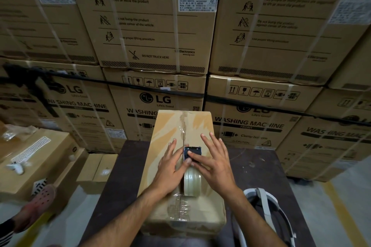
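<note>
dim storeroom, walled in behind by stacked washing-machine cartons point(156, 26) bound with pale straps and a black band. in front of them, a dark, scuffed worktop point(124, 176) over a pale grey floor point(66, 222), with a yellow line point(345, 216) at the right.

lying lengthwise on the worktop, a brown box point(166, 126), far end close to the cartons, clear tape along its middle seam. on top of the box, over that seam, a tape dispenser point(192, 152), its roll point(192, 183) toward the near end.

left hand point(170, 166) flat on the box top, fingers straight and close together, thumb against the dispenser's left side. right hand point(214, 164) spread wide, fingers straight on the box top, thumb pressing on the dispenser's dark head.

on the worktop's right, just beside the box, a white headset point(265, 202). off to the left, lower cartons point(40, 158) on the floor, and near them a foot in a perforated shoe point(40, 198).
</note>
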A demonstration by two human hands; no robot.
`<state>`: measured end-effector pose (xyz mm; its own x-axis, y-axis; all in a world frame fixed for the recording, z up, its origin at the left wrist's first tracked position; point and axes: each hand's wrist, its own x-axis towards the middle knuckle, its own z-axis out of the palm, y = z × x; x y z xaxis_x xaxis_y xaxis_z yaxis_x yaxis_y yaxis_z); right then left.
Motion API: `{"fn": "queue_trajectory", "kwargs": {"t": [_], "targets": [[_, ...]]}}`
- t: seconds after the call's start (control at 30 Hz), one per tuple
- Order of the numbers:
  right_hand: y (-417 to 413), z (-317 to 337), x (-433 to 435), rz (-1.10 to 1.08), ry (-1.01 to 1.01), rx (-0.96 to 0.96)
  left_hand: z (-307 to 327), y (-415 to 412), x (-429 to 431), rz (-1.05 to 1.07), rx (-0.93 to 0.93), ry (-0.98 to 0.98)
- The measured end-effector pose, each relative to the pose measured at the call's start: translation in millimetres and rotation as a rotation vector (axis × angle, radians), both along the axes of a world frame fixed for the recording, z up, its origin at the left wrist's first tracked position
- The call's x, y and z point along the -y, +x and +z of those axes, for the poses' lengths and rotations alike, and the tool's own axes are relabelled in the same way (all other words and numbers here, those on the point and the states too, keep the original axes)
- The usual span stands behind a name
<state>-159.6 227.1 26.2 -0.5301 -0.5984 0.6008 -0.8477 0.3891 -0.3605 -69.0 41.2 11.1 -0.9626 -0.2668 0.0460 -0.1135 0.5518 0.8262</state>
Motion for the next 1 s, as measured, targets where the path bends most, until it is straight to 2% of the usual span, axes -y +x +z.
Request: {"fn": "queue_trajectory", "kwargs": {"t": [0.43, 0.77, 1.0], "targets": [[-7, 2, 1, 0.068, 0.01, -0.008, 0, 3, 2, -0.021, 0.094, -0.069], [-14, 4, 4, 0.053, -0.003, 0.016, -3, 42, -36, 0.156, 0.325, -0.525], [-13, 1, 6, 0.056, -0.035, 0.037, -5, 43, -54, 0.246, 0.331, -0.385]]}}
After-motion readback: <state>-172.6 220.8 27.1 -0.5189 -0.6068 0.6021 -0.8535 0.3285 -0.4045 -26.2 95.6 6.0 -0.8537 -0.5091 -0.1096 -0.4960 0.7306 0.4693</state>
